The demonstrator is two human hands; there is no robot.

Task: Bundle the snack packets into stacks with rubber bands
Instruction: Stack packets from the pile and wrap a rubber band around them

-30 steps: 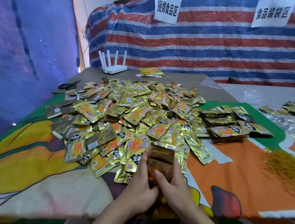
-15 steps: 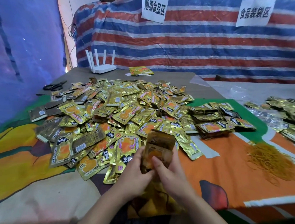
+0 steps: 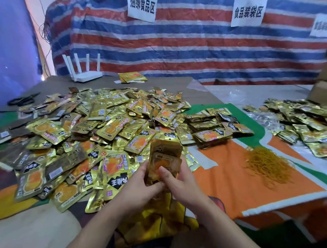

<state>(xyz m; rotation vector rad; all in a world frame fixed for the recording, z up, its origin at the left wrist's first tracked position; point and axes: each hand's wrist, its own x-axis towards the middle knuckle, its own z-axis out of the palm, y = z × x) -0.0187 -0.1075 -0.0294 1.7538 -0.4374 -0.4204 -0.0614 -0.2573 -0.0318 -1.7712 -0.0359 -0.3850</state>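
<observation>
A small stack of gold snack packets (image 3: 165, 157) stands upright just above the table's near edge. My left hand (image 3: 139, 183) grips its left side and my right hand (image 3: 178, 181) grips its right side, thumb laid on the front packet. Behind it spreads a big loose heap of gold packets (image 3: 95, 130). A tangle of yellow rubber bands (image 3: 267, 164) lies on the orange cloth to the right. Bundled stacks (image 3: 212, 135) sit right of the heap.
A second heap of packets (image 3: 307, 123) lies at the far right. Black scissors (image 3: 23, 100) and a white router (image 3: 85, 74) are at the back left, a few packets (image 3: 132, 77) near the striped tarp (image 3: 193, 43). Cardboard boxes (image 3: 326, 85) stand at the right edge.
The view has swung to the right, showing more of the right-hand heap and the boxes. Both hands keep holding the stack, raised slightly and shifted a little in their grip.
</observation>
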